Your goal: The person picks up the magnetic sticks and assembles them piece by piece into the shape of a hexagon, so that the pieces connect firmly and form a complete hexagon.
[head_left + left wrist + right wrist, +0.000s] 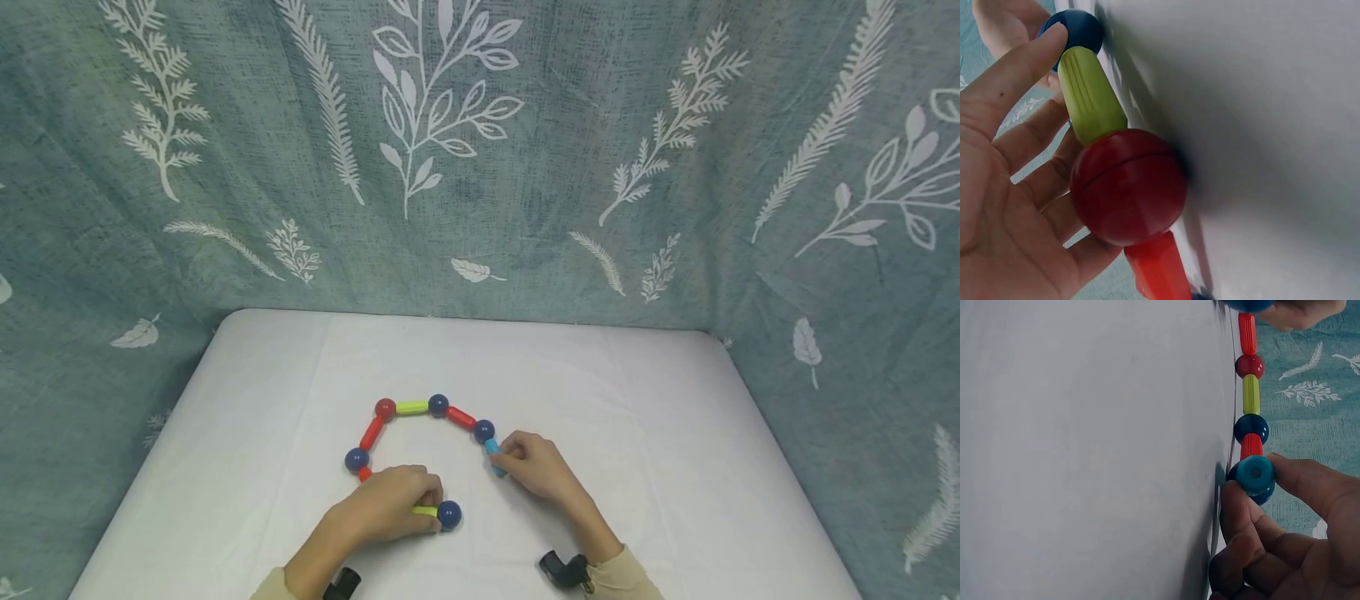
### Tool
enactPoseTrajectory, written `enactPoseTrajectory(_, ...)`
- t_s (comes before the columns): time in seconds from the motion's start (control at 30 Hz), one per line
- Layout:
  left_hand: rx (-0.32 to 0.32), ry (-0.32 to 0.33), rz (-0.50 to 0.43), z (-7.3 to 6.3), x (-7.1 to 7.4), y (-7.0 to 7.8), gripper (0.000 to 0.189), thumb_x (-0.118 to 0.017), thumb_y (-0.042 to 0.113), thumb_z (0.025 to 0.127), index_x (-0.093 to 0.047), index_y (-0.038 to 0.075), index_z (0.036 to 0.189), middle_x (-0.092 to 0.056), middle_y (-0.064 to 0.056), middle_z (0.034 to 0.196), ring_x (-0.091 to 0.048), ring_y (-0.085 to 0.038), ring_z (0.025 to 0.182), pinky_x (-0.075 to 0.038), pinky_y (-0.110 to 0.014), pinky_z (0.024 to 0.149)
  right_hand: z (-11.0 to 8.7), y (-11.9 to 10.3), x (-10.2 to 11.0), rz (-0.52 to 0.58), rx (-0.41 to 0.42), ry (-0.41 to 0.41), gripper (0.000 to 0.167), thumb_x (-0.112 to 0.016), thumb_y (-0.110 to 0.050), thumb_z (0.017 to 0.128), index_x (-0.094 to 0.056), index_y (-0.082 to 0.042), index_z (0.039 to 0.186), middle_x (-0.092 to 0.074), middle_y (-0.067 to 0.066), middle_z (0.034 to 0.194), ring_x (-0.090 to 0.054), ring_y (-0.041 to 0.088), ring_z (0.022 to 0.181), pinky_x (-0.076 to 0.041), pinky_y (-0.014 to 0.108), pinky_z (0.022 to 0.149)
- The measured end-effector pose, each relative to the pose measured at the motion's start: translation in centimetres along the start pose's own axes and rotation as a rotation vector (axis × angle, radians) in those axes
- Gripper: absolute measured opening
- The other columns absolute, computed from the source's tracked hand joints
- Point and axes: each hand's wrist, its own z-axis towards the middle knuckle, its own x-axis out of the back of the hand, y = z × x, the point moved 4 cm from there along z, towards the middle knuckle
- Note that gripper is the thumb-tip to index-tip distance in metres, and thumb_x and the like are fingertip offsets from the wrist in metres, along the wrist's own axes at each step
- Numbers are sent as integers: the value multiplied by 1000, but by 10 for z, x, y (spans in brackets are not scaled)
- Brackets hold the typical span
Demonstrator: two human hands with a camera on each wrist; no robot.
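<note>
A chain of balls and short rods lies in an open loop on a white table. My left hand (393,500) pinches the dark blue ball (449,515) at the near end, thumb against its side. Joined to that ball is a yellow-green rod (1088,94), then a red ball (1129,187) under the palm and a red rod (1157,269). At the loop's other end my right hand (536,467) pinches a light blue rod (492,448) between thumb and fingers. Its far tip meets another dark blue ball (484,431); its free end (1257,474) faces the right wrist camera.
The loop's far side holds a red ball (385,408), a yellow-green rod (412,407), a dark blue ball (438,405) and red rods (461,417). White cloth covers the table (637,400). A green curtain with white leaves (540,167) hangs behind.
</note>
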Motion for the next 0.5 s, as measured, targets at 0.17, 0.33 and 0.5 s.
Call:
enactPoseTrajectory(0.17,3,9,6,9,-3,2,21,-81,35,84,-72,22,98,-52,14,75,-48,-4,67,-43,-23,61,0,-3,-3,-8,-8,15,23,-73,-32,91,-70,-9,92,-63,-6,71,-53,13,62,-43,30,56)
enactPoseTrajectory(0.33,-12,22,28,19,-5,6,22,-80,38,85,-71,23,97,-52,14,75,-48,-4,69,-42,-23,62,0,-7,-5,-11,-3,26,25,-73,-32,90,-71,-7,93,-63,-6,70,-54,13,62,-43,30,57)
enactPoseTrajectory(0.5,-18,43,32,27,-7,11,22,-80,37,85,-71,21,96,-52,14,75,-48,-4,68,-42,-24,61,1,-9,-6,-12,-1,30,26,-73,-34,91,-70,-8,90,-62,-5,68,-52,12,60,-41,29,55)
